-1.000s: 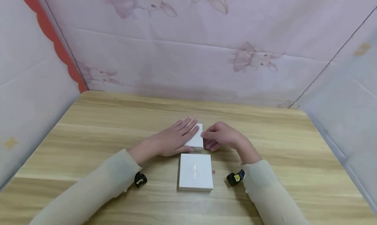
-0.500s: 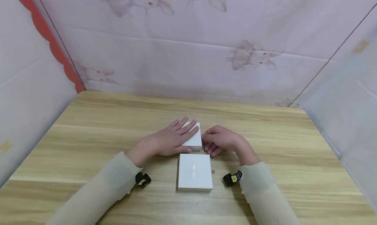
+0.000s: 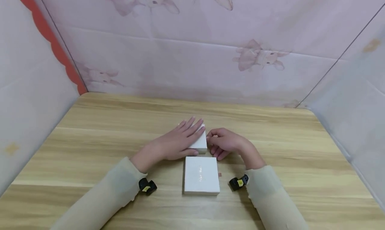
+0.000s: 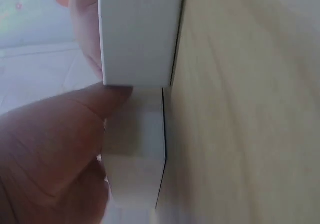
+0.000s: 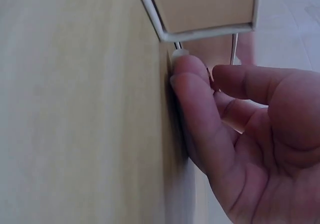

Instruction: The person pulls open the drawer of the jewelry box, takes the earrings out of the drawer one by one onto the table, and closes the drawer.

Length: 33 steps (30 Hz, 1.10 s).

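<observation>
Two white square boxes lie one behind the other on the wooden table. My left hand (image 3: 174, 143) lies across the far box (image 3: 200, 143), fingers spread over its top and thumb (image 4: 117, 96) at its near side. Close to that box's right side, my right hand (image 3: 228, 144) has its fingers curled. In the right wrist view, its thumb and forefinger (image 5: 197, 91) pinch a small reddish-brown tab (image 5: 212, 79), partly hidden by the fingertips. The near box (image 3: 201, 175), with faint gold lettering, is untouched, and a brown tab (image 3: 220, 175) sticks out on its right.
The wooden tabletop (image 3: 120, 116) extends around both boxes. Behind it hangs a pink cloth (image 3: 192, 66) with rabbit pictures, and pale cloth panels stand at the left and right. Black devices are strapped near both wrists.
The right hand's fingers have shifted slightly and curl more beside the far box. My left hand stays on that box, and the head view has moved a little.
</observation>
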Each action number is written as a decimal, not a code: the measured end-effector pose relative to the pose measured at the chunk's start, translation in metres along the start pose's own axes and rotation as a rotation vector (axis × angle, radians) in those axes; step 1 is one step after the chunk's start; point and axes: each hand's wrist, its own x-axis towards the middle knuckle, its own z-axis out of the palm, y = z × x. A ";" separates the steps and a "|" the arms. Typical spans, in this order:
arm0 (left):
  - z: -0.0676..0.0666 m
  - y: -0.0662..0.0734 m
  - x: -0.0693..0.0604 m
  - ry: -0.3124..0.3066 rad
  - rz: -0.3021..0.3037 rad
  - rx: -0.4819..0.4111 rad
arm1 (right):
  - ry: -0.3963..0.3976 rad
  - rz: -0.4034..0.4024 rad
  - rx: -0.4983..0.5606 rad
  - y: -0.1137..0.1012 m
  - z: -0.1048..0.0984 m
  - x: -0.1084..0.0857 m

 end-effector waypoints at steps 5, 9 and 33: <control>0.003 0.002 -0.001 -0.050 -0.037 0.029 | -0.036 -0.023 -0.014 0.001 -0.002 0.001; 0.004 0.003 -0.001 -0.053 -0.054 0.012 | -0.047 -0.028 -0.014 0.002 -0.003 0.002; -0.003 -0.002 0.003 -0.053 -0.033 -0.062 | 0.029 -0.023 -0.106 -0.003 0.003 -0.003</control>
